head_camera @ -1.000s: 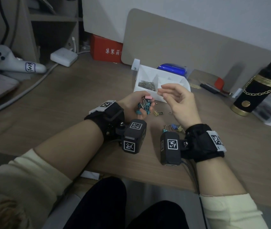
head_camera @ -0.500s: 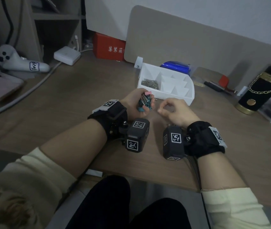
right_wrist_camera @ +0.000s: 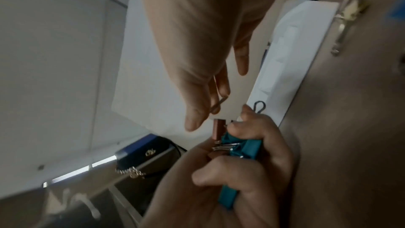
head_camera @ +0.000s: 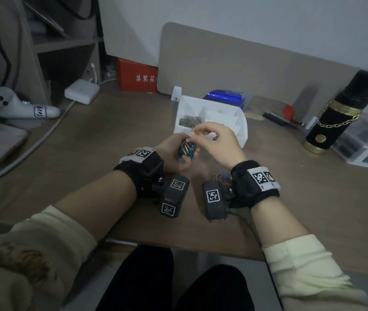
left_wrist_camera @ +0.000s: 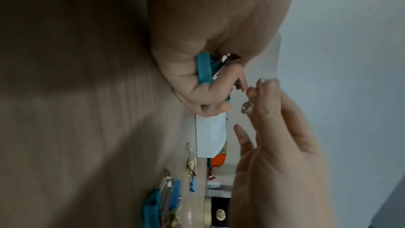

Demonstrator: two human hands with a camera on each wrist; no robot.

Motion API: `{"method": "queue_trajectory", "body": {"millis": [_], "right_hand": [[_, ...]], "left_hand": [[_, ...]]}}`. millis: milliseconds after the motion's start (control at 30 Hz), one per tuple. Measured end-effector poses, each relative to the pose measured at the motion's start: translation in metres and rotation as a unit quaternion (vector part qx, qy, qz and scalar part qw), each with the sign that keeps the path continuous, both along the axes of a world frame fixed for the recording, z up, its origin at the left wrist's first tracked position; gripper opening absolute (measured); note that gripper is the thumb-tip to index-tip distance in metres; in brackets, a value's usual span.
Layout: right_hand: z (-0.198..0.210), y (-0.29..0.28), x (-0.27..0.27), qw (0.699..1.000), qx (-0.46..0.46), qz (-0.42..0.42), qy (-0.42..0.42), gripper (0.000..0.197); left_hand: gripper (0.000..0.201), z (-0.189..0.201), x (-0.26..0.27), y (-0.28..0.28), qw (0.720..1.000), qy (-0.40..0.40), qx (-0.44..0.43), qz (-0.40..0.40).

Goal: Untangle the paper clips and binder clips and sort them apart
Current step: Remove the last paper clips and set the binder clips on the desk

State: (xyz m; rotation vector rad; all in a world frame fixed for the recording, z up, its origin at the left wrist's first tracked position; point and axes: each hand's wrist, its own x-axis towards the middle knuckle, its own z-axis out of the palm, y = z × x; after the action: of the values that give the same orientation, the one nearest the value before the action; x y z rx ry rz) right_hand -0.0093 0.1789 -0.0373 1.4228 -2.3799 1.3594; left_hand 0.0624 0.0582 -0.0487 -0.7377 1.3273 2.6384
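My left hand (head_camera: 179, 158) is curled round a bunch of teal binder clips (head_camera: 187, 151) just above the desk; the left wrist view shows a teal clip (left_wrist_camera: 204, 68) wedged in its fingers, and the right wrist view shows a pink one (right_wrist_camera: 219, 127) on top of the bunch (right_wrist_camera: 241, 146). My right hand (head_camera: 197, 134) hovers at the bunch's top, thumb and forefinger pinching a thin paper clip (right_wrist_camera: 219, 102), also seen as a paper clip (left_wrist_camera: 252, 100) from the left wrist. A heap of paper clips (head_camera: 189, 121) fills the left compartment of the white tray (head_camera: 242, 140).
More loose binder clips (head_camera: 220, 177) lie on the desk under my right wrist, seen close as a teal and blue cluster (left_wrist_camera: 162, 202). A black bottle (head_camera: 333, 117) stands at the right, a red box (head_camera: 138, 76) and a white charger (head_camera: 82, 92) at the back.
My right hand left the tray, dipped toward the desk beside the left hand, then rose to the top of the bunch, where it pinches a paper clip. The left hand kept its grip.
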Motion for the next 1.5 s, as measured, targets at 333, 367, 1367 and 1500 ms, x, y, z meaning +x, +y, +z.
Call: {"method": "queue_trajectory", "body": {"millis": [333, 367, 1367, 1500], "right_hand": [[0.035, -0.011, -0.032, 0.992, 0.064, -0.019, 0.108, 0.02], [0.036, -0.013, -0.036, 0.988, 0.085, -0.026, 0.127, 0.022], [0.016, -0.006, -0.116, 0.906, 0.422, 0.007, -0.019, 0.038], [0.021, -0.002, -0.104, 0.902, 0.426, 0.047, -0.051, 0.036]], "left_hand": [[0.028, 0.044, -0.038, 0.003, 0.998, 0.03, 0.016, 0.049], [0.028, 0.046, -0.043, 0.003, 0.997, 0.035, 0.026, 0.069], [0.03, 0.04, -0.126, -0.01, 0.982, 0.047, 0.149, 0.104], [0.03, 0.04, -0.134, -0.008, 0.983, 0.035, 0.135, 0.115]]}}
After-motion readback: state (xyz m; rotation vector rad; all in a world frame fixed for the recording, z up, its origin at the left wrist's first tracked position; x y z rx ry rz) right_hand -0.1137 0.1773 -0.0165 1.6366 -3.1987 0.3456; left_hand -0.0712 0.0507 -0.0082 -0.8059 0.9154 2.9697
